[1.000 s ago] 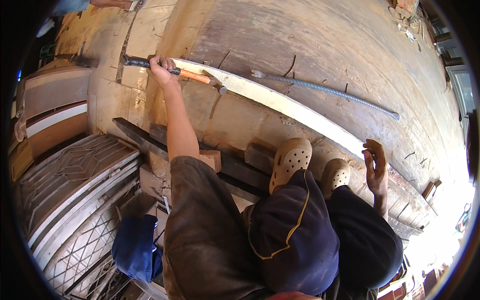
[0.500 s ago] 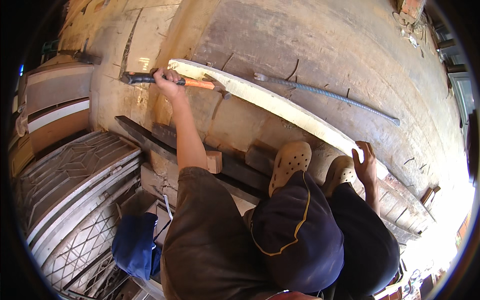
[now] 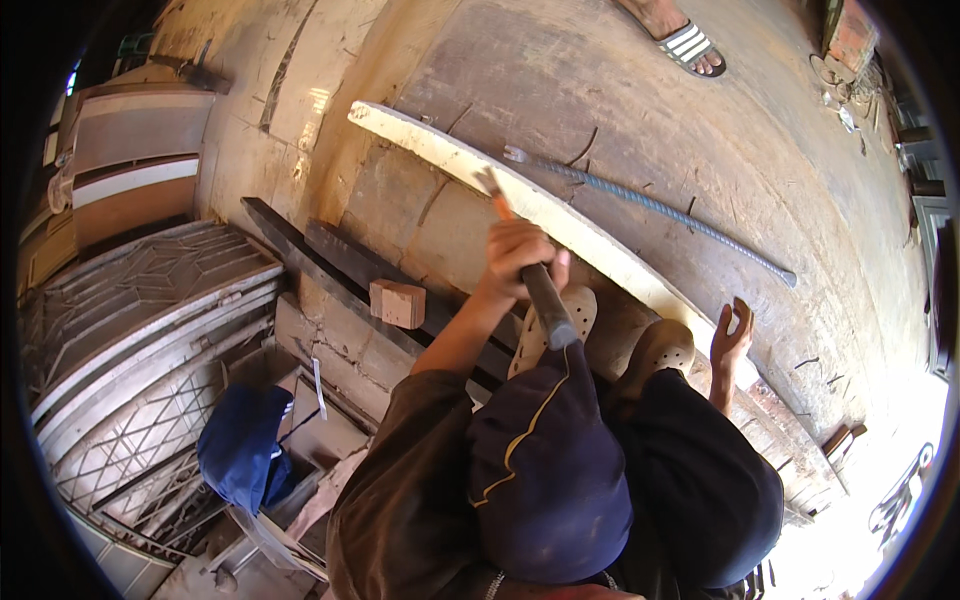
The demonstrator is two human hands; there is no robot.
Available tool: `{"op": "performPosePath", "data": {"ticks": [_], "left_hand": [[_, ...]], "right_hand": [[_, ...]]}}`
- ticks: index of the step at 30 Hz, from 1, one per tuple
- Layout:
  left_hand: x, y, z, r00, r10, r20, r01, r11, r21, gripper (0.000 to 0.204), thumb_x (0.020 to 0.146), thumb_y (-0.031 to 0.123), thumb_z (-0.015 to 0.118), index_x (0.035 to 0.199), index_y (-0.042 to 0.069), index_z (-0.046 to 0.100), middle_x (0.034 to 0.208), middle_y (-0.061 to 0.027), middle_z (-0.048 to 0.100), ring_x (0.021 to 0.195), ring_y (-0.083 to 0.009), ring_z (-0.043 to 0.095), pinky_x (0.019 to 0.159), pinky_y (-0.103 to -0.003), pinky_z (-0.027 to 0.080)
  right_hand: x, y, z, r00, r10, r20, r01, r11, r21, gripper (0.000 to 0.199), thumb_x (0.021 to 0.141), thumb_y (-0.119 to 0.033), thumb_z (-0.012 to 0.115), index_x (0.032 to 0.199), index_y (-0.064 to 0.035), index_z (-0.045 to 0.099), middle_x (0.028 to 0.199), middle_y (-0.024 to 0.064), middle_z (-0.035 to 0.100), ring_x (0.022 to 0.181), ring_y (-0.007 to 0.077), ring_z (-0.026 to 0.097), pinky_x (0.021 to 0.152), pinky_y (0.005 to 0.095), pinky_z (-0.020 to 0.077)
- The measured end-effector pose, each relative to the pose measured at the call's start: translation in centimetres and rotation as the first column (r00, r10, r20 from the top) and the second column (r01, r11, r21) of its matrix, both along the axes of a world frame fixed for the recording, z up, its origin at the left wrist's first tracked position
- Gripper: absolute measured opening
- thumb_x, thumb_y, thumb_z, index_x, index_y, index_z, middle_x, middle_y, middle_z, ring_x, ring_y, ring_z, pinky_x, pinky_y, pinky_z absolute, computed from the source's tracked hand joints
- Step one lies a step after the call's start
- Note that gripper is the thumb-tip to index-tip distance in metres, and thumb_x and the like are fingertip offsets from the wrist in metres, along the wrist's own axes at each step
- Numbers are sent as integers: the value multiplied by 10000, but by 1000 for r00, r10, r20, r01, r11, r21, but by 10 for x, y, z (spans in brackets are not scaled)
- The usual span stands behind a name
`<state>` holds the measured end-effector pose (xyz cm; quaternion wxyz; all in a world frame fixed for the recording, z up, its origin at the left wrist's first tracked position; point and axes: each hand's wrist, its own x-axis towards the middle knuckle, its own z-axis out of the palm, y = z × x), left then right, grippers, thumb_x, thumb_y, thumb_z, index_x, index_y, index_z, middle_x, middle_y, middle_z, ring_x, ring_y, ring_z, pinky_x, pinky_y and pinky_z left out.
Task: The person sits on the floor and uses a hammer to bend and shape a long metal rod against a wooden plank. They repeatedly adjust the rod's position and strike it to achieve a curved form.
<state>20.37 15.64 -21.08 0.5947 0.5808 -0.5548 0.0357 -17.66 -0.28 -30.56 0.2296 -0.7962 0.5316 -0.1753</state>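
Observation:
My left hand (image 3: 522, 255) is wrapped round the black grip of a claw hammer (image 3: 550, 308). The hammer's orange shaft slants away from me, and its blurred head is over the near edge of a long cream-coloured board (image 3: 600, 248). That board lies on the floor, running from far left to near right past my feet. Beside its right end is my right hand (image 3: 733, 340), fingers apart and slightly curled, holding nothing. Whether it touches the board is unclear. Beyond the board lies a twisted steel pry bar (image 3: 660, 203) with a forked end.
My tan clogs (image 3: 662, 352) stand close to the board. A small wooden block (image 3: 398, 303) rests by dark beams (image 3: 290, 240) on the left. Stacked panels (image 3: 150, 290) and a blue cloth (image 3: 240, 445) are farther left. Another person's sandalled foot (image 3: 690, 45) is at the top.
My left hand has swung the hammer right and nearer to me, turning its grip end toward me. The right hand has let go of the board's edge. Another person's foot has come into view.

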Motion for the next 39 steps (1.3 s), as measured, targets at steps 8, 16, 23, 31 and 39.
{"op": "performPosePath", "data": {"ticks": [8,16,23,31,39], "left_hand": [[-98,-30,9,-34,16,-999,-80,997,18,236,949,170,460,736,118,376,530,4,351,501,-116,362,566,-279,366],[-113,4,3,-34,-221,-975,297,929,-221,276,933,273,597,816,121,398,745,-18,413,693,-126,424,776,-330,402],[-63,55,-40,730,-315,-606,660,557,505,496,785,222,733,1204,61,522,1232,-153,552,1074,-277,569,921,-325,442],[-126,63,-111,380,-41,-924,782,548,297,282,840,254,701,1014,41,640,838,-41,616,759,-110,578,667,-280,486],[-116,21,-72,592,-2,-806,736,408,540,364,716,343,772,892,44,664,784,-95,667,738,-173,636,670,-324,501]], "right_hand": [[99,14,115,836,423,349,-532,779,332,428,831,-255,692,1163,-11,576,1179,175,585,1116,347,561,900,422,476],[120,68,80,782,522,340,-622,615,485,241,745,-165,711,883,-20,577,792,173,609,773,382,617,695,449,499],[110,65,90,769,527,363,-602,404,689,106,740,-98,664,771,-16,604,642,167,586,650,375,601,595,427,483],[150,63,120,732,423,533,-681,451,577,115,769,-109,656,785,-10,601,651,182,604,603,357,613,566,429,481],[147,65,108,685,604,407,-719,469,513,119,772,-165,680,783,-70,609,665,152,622,653,367,626,600,460,498]]}}
